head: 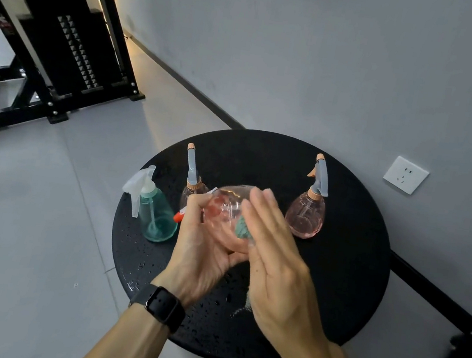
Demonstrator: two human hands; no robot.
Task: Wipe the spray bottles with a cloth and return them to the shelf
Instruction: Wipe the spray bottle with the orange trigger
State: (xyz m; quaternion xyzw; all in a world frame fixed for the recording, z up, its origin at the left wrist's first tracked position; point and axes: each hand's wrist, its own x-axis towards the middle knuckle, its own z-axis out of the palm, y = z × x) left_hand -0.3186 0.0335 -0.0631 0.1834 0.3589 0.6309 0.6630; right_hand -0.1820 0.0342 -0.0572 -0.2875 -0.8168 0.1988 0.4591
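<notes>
Left hand (202,253) fingers curl around a clear bottle (227,217) above the round counter (348,257); right hand (275,255), fingers straight together, presses a teal cloth (243,229) against it. Pink bottle (305,216) at two o'clock, teal bottle (155,216) at nine near the edge.

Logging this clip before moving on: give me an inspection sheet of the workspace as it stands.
Surface: round black table, speckled with water drops.
Job's things: clear bottle held over the table; green bottle and two pink bottles standing; green cloth pressed on the held bottle.
Clutter: nothing seen.
Grippers: left hand grips the clear bottle; right hand presses the cloth with straight fingers.
Cables: nothing seen.
Surroundings: grey wall, wall socket, black gym machine, tiled floor; no shelf in view.
</notes>
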